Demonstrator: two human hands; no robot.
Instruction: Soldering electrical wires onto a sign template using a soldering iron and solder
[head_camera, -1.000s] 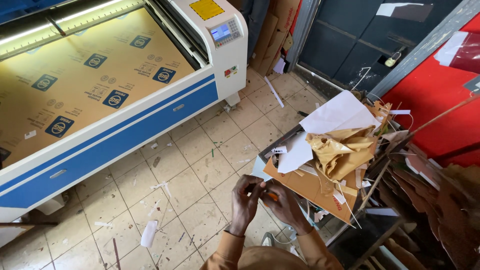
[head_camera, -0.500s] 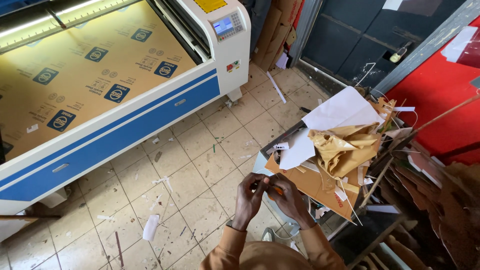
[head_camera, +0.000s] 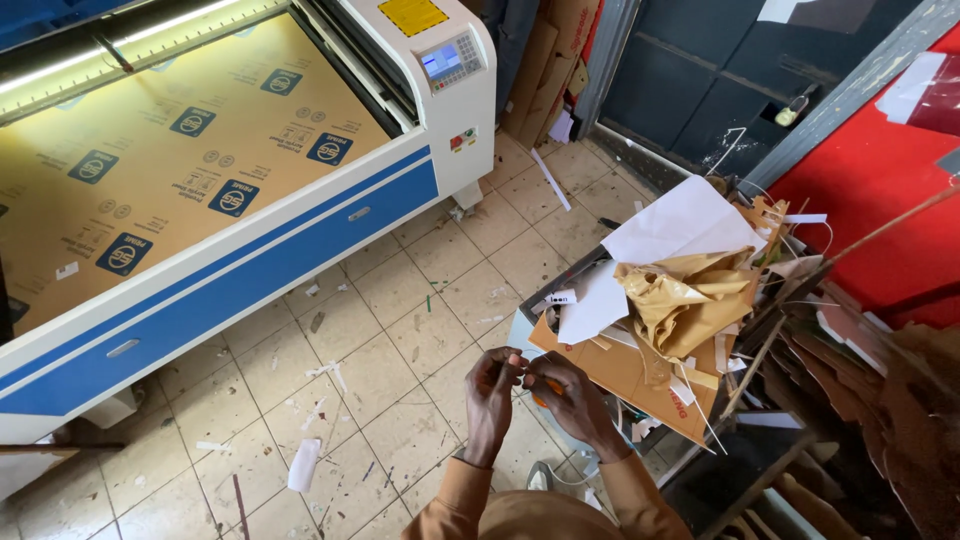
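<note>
Left hand (head_camera: 492, 388) and right hand (head_camera: 562, 392) meet fingertip to fingertip, pinching a small orange piece (head_camera: 537, 398), held up for close work; scrap pile (head_camera: 670, 300) at 2 o'clock.

Small orange object (head_camera: 537, 397), mostly hidden, pinched between both hands' fingertips

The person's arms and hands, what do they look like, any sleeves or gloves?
Both hands are bare, with no gloves: the left hand and the right hand show no rings or watch that I can make out. Long tan-brown sleeves of plain, soft fabric cover both arms down to the wrists, with no visible markings.
</note>
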